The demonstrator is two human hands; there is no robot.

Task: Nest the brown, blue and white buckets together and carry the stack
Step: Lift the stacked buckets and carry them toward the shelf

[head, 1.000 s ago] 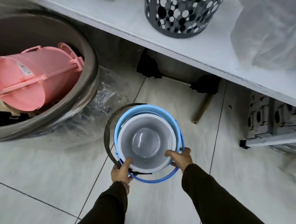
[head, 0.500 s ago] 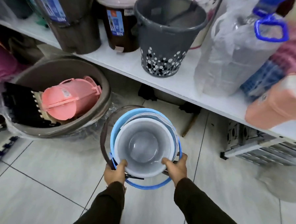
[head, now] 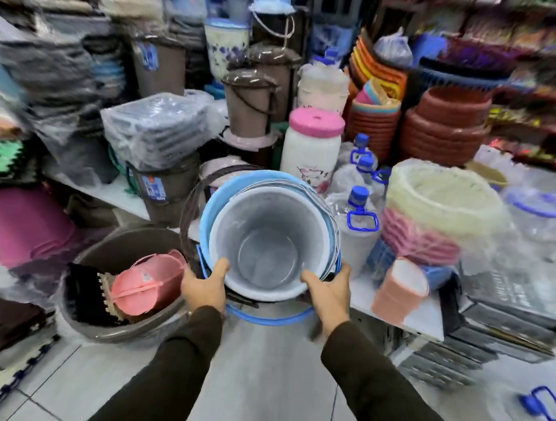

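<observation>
Fingers (head: 308,276) hidden behind white bucket (head: 268,242) rim.

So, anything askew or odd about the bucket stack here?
Slightly: the white bucket sits off-centre in the blue bucket, crowding its right side, and the brown bucket shows only at left. Both hands grip the near rims; nothing is spilled.

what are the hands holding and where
Both hands, left and right, grip the nested bucket stack at its near rim, thumbs inside the white bucket.
</observation>
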